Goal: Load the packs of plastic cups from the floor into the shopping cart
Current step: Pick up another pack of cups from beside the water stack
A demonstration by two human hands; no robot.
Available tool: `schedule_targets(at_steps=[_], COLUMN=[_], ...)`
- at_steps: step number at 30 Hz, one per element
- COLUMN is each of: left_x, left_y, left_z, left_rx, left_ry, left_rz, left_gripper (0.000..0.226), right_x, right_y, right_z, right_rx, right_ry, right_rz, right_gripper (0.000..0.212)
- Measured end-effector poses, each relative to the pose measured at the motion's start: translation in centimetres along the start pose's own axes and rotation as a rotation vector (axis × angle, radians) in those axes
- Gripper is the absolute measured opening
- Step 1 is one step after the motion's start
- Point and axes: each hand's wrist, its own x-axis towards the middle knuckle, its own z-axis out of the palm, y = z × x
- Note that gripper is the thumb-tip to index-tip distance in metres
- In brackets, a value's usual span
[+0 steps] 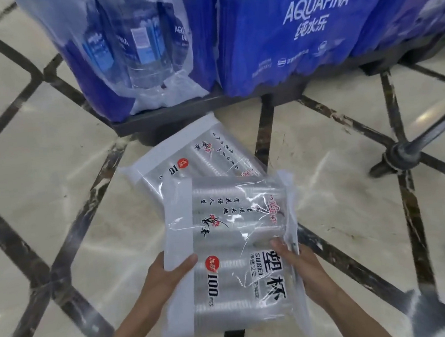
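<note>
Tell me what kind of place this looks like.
Probably a supermarket or wholesale shop: shrink-wrapped cases of bottled water stand stacked on a low pallet, and both hands hold a retail pack of cups above a polished tile floor.

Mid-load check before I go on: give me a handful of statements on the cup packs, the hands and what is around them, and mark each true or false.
1. Both hands hold the near pack of cups, the left hand on its left edge and the right hand on its right edge. True.
2. Only one pack is in view. False: a second pack lies on the floor behind it, partly covered by the near one.
3. The near pack is printed "100 PCS". True.
4. The blue bales of bottled water read "Evian". False: they read "AQUAFINA".
5. The floor is plain grey carpet. False: pale glossy tile with dark diagonal bands.
</note>
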Motion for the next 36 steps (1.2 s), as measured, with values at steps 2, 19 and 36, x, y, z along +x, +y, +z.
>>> schedule_targets(at_steps=[2,19,36], left_x=[-2.3,-40.6,-59.7], left_y=[2.4,42.9,52.0], left_z=[-0.1,-3.1,0.6], left_rx=[-0.041,-0.059,-0.059], left_ry=[0.011,-0.052,-0.167], left_rz=[-0.025,0.147,0.28], left_gripper=[0.092,0.074,0.1], right_x=[-2.1,-39.4,-60.0], right_y=[-2.8,-44.5,-56.0], right_z=[0.6,-3.1,-8.7], right_rx=[0.06,0.07,-0.05], right_ry=[0.066,0.231,0.371], right_rz=[0.016,0.026,-0.081], right_gripper=[0.089,0.069,0.07])
